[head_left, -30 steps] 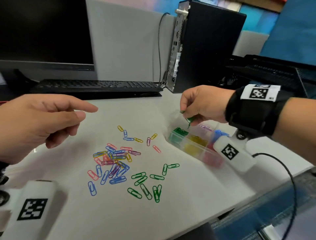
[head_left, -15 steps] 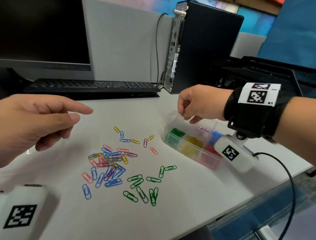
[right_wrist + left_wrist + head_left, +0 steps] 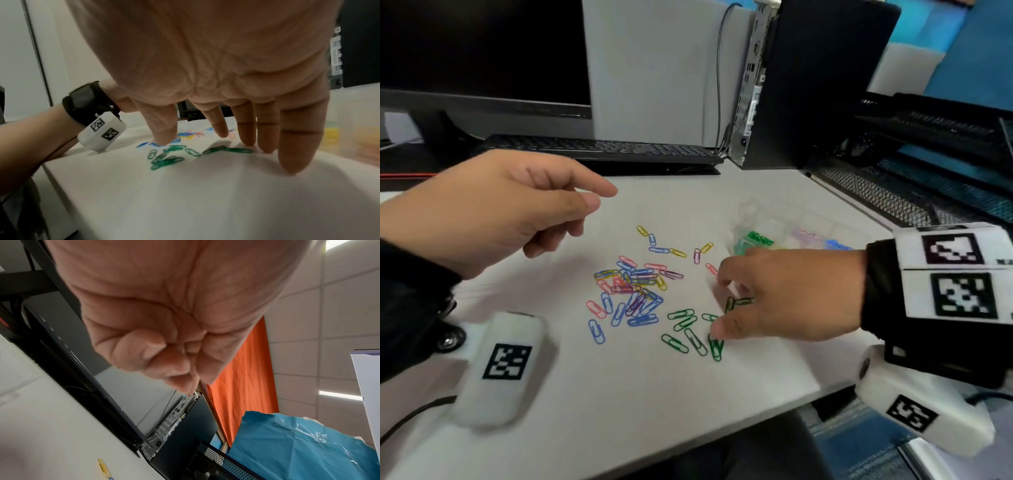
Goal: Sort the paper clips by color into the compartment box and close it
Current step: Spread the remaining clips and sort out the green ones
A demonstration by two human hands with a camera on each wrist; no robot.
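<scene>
At the table's 5 o'clock, my spread, empty right hand (image 3: 784, 294) hovers over the green clips (image 3: 685, 329), nearer than the left.

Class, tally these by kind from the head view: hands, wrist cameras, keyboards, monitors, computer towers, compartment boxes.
hands: 2
wrist cameras: 2
keyboard: 1
monitor: 1
computer tower: 1
compartment box: 1
Total: 8

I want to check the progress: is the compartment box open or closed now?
Open. In the head view the compartment box shows green clips uncovered in one section; the right hand hides its near part.
</scene>
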